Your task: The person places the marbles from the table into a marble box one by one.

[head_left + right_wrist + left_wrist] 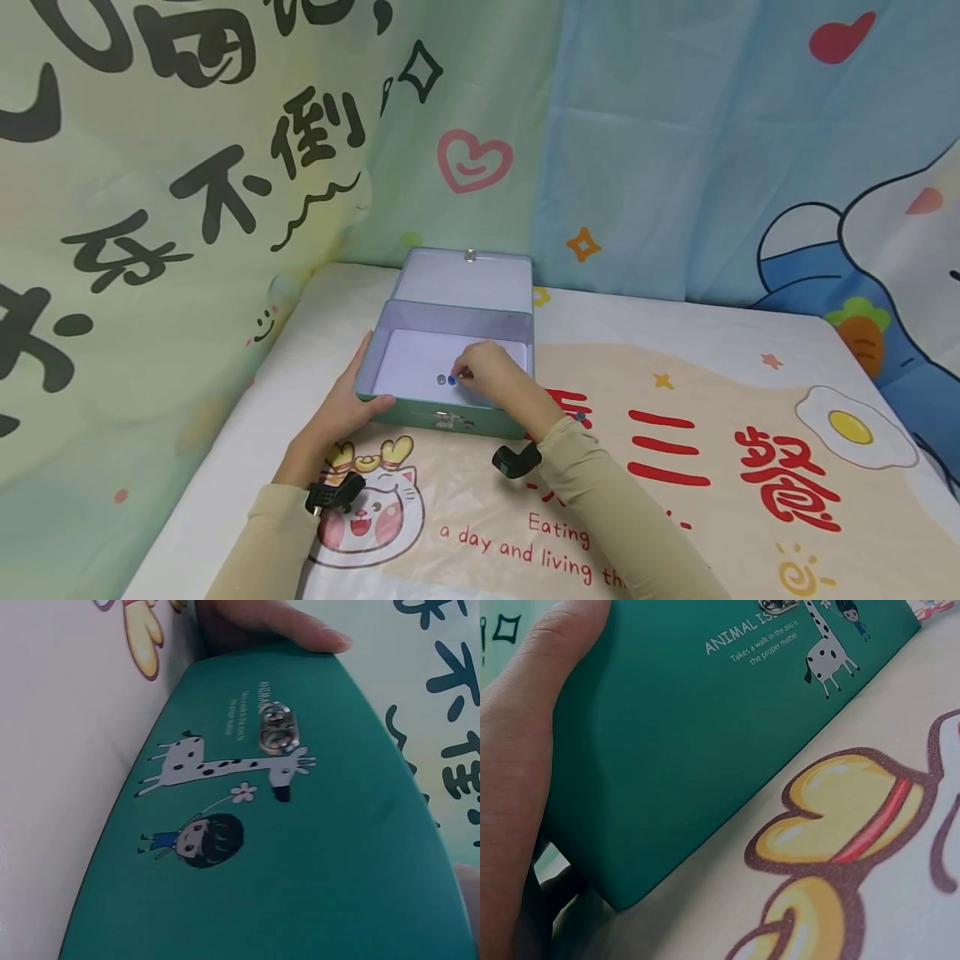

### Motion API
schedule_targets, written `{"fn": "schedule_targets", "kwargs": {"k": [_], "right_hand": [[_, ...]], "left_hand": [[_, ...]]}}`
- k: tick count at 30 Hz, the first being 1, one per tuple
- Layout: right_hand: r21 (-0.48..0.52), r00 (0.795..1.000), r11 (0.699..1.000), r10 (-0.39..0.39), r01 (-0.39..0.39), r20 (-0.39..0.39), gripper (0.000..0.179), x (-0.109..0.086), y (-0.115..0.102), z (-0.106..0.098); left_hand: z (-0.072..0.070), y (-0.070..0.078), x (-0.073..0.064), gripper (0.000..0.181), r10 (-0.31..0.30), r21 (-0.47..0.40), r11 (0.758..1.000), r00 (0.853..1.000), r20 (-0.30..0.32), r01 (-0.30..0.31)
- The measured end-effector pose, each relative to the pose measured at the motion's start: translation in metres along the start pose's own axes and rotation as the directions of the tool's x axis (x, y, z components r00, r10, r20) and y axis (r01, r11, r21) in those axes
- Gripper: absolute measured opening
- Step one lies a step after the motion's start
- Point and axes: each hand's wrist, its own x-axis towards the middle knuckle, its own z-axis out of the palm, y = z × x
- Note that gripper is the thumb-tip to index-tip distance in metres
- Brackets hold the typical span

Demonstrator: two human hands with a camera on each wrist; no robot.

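A green tin box (pixel 442 417) stands with its hinged lid (pixel 463 277) raised, its pale inside showing. My left hand (pixel 345 408) grips the box's front left corner, the thumb over the front rim and the fingers along the side. Inside the box, a small greyish round piece (pixel 441 379) lies beside a small blue round piece (pixel 452 380). My right hand (pixel 491 372) reaches over the front wall, its curled fingertips right by the blue piece; whether they pinch anything cannot be made out. In the right wrist view, the box's front (pixel 337 825) hides these fingers.
Another small bluish piece (pixel 581 417) sits on the printed tablecloth (pixel 720 417), close to the right sleeve. A metal clasp (pixel 278 727) projects from the box's front. Behind the table hangs a patterned curtain (pixel 637 150).
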Motion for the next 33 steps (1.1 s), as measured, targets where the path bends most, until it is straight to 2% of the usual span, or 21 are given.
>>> {"fn": "schedule_targets", "kwargs": {"k": [7, 9, 16, 25, 33], "right_hand": [[0.000, 0.997, 1.000, 0.010, -0.010, 0.073, 0.009, 0.001, -0.002, -0.001], [-0.001, 0.995, 1.000, -0.005, 0.005, 0.096, 0.009, 0.001, -0.002, -0.002], [-0.072, 0.988, 0.994, -0.072, 0.082, 0.134, 0.009, 0.003, -0.002, -0.001], [-0.152, 0.976, 0.981, -0.086, 0.117, 0.198, 0.014, 0.006, -0.004, 0.002], [-0.169, 0.973, 0.977, -0.091, 0.128, 0.210, 0.013, 0.006, -0.004, 0.005]], "left_hand": [[-0.001, 0.037, -0.009, 0.117, 0.015, 0.012, 1.000, 1.000, 0.006, -0.015], [-0.001, 0.033, -0.007, 0.117, 0.007, 0.015, 1.000, 1.000, 0.006, -0.007], [0.000, 0.003, 0.001, 0.117, -0.010, 0.022, 1.000, 1.000, 0.002, 0.010], [0.000, 0.000, 0.000, 0.113, -0.009, 0.035, 0.999, 1.000, -0.009, 0.009], [0.002, 0.000, -0.001, 0.113, -0.009, 0.036, 0.999, 1.000, -0.010, 0.009]]}}
